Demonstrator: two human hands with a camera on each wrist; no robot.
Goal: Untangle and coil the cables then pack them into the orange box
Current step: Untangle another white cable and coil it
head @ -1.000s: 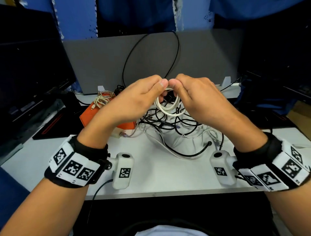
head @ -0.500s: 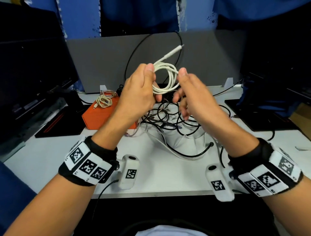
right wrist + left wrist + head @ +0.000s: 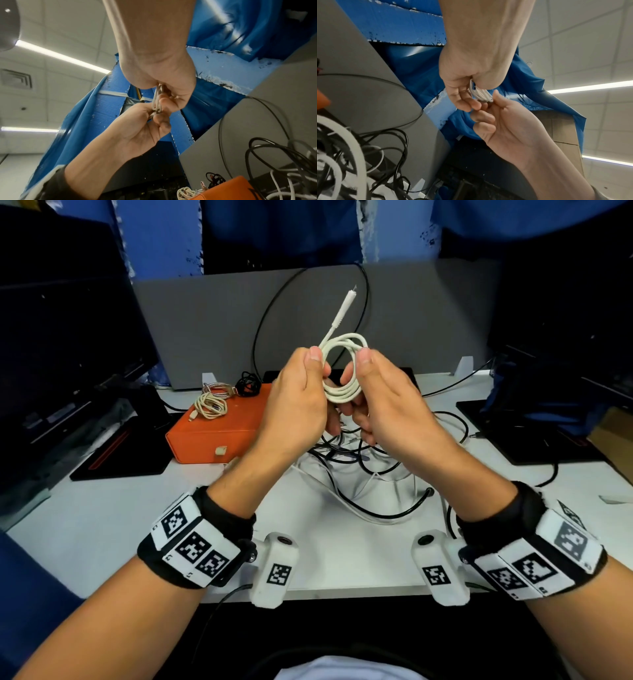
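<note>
White tabletop [image 3: 102, 529] under blue drapes, read left to right: an orange box [image 3: 209, 440] sits closed at far left with two coiled cables [image 3: 214, 402] resting on its lid, a tangle of black and white cables [image 3: 359, 474] sprawls at centre, and above it a person holds a white cable [image 3: 342, 371] raised clear of the surface. Left hand [image 3: 294, 405] pinches the left side of the coil between thumb and fingers; right hand [image 3: 383, 409] pinches the right side, so each grip is clamped on the same cable. Loops stand roughly upright, their plane facing the person, while the free plug end [image 3: 344, 313] juts up and slightly right, its long axis near vertical and pointing away from the tabletop. Judging by the neat loops, coiling of this cable is nearly done; the next move likely calls for tucking or wrapping that loose end round the bundle, then carrying it left to the box, whose lid appears to need opening before anything goes inside.
</note>
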